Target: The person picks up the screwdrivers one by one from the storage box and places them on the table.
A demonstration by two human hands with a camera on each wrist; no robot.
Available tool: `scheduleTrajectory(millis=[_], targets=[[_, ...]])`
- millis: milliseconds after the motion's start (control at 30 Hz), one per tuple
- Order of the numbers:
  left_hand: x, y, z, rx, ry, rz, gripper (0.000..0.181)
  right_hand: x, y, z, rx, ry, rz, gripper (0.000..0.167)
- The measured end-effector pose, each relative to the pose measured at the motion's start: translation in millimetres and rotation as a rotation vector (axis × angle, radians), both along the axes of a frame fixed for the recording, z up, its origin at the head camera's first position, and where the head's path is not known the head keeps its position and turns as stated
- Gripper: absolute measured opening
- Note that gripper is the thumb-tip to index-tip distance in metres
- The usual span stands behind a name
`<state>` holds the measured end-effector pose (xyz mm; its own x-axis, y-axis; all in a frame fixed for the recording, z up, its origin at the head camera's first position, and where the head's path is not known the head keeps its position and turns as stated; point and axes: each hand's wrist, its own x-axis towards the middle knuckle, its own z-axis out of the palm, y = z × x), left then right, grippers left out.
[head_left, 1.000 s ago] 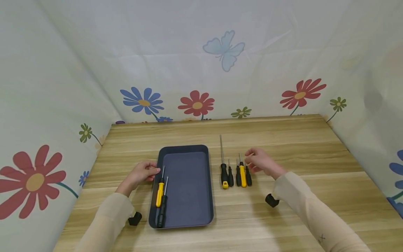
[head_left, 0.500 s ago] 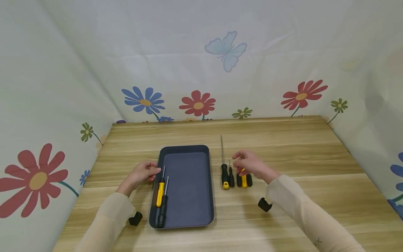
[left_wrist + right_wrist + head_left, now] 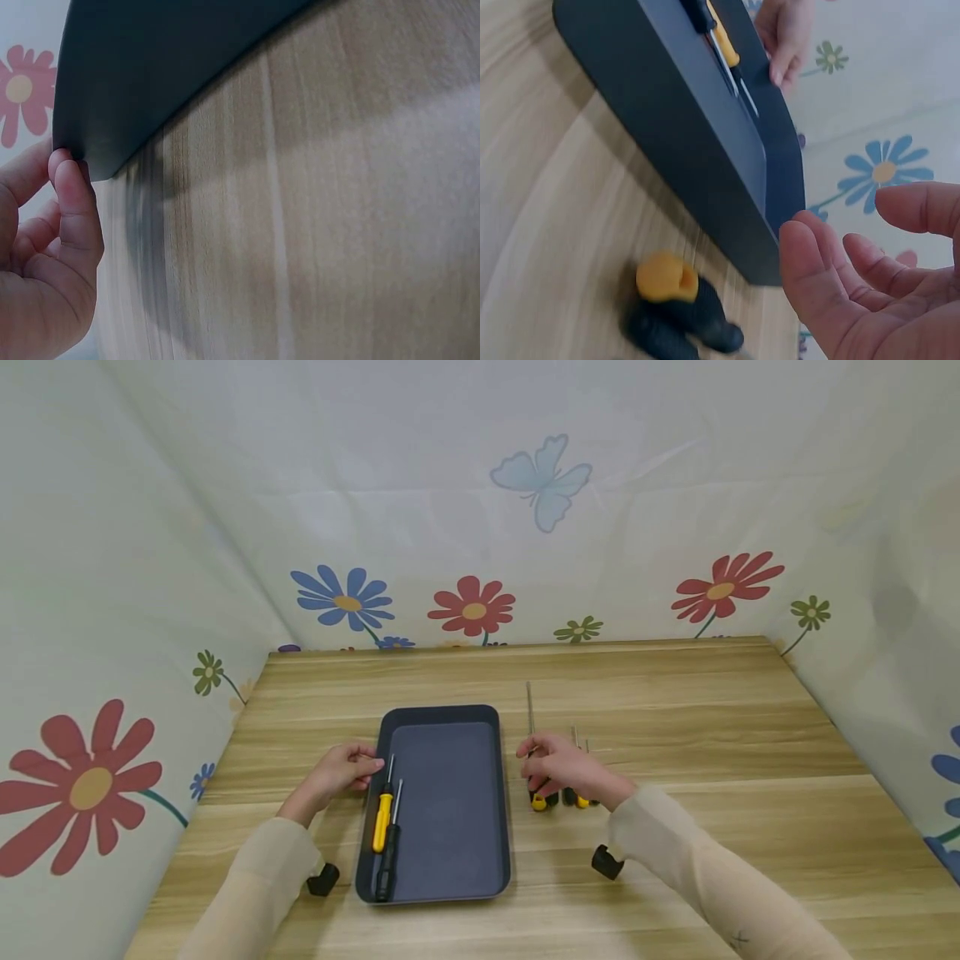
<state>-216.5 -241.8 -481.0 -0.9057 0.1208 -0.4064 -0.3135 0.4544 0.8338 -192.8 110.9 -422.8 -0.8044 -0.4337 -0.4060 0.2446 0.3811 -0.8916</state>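
My left hand [image 3: 341,774] pinches the left rim of the dark tray [image 3: 450,827]; the left wrist view shows thumb and finger [image 3: 71,187] on the tray's edge. Inside the tray, along its left side, lie a yellow screwdriver [image 3: 382,823] and a black one [image 3: 387,864]. My right hand [image 3: 570,766] hovers over the screwdrivers right of the tray, partly hiding them. In the right wrist view its fingers [image 3: 806,262] are parted from the thumb with nothing between them, and a black screwdriver with a yellow end [image 3: 667,277] lies below.
The wooden table [image 3: 675,710] carries everything. A long screwdriver shaft [image 3: 529,706] points to the back, with shorter shafts [image 3: 575,737] to its right. A white curtain [image 3: 420,510] with printed flowers stands behind and at both sides. Black blocks [image 3: 323,880] sit at both wrists.
My right hand has moved left, from the rightmost screwdrivers to over the long one near the tray. My left hand stays at the tray's rim. The tray and its screwdrivers have not moved.
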Motion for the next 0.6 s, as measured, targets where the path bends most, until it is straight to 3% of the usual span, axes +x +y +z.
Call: scheduleTrajectory(millis=[600], targets=[[1.1, 0.0, 0.3, -0.007, 0.001, -0.001, 0.047, 16.5, -44.5, -11.0, -0.055, -0.045, 0.101, 0.033]])
